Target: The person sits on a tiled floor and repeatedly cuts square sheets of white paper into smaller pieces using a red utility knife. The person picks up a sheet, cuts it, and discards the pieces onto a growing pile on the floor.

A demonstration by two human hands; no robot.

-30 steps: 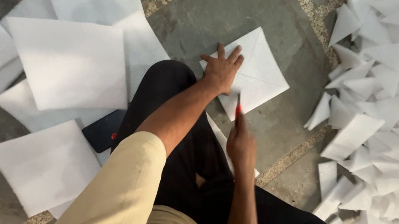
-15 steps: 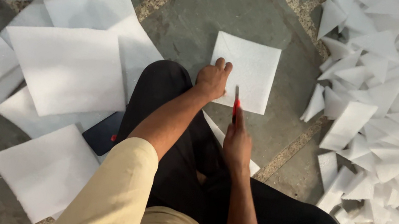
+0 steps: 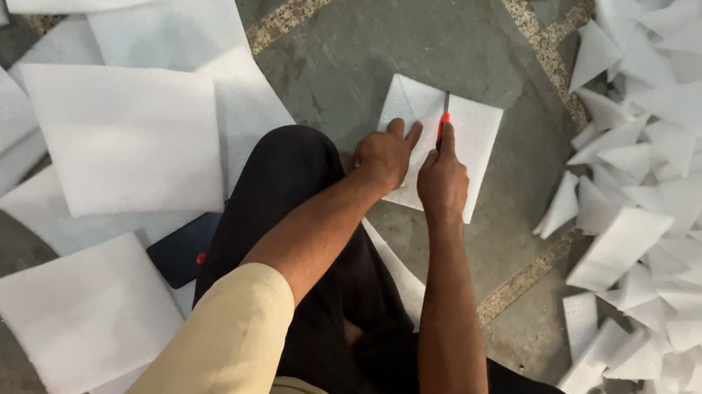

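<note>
We look down on a grey stone floor [image 3: 416, 37] crossed by speckled inlay strips, which carries everything here. Along its right edge spreads the largest mass, a heap of white cut pieces [image 3: 701, 208], mostly triangles and narrow slips lying over one another. Across the left side lie large white foam sheets [image 3: 119, 135], overlapping loosely and reaching to the upper left corner and the lower left edge. Between them we see our own black trousers [image 3: 332, 308], one knee raised toward the middle of the floor, and the tan sleeves near the bottom edge. Half under the sheets, just left of that knee, lies a dark flat object [image 3: 182, 250] with a small red spot; we cannot tell what it is.

On bare floor ahead of the knee lies a square white sheet [image 3: 475, 137], well apart from the heap and the big sheets. A straight slit runs down from its far edge near the middle. Our left hand [image 3: 383, 157] rests on the sheet's left half, fingers curled, pressing it flat. Our right hand [image 3: 442, 179] sits just beside it, closed around a red-handled cutter [image 3: 444, 122], whose tip meets the sheet at the slit. The blade itself is too small to make out.
</note>
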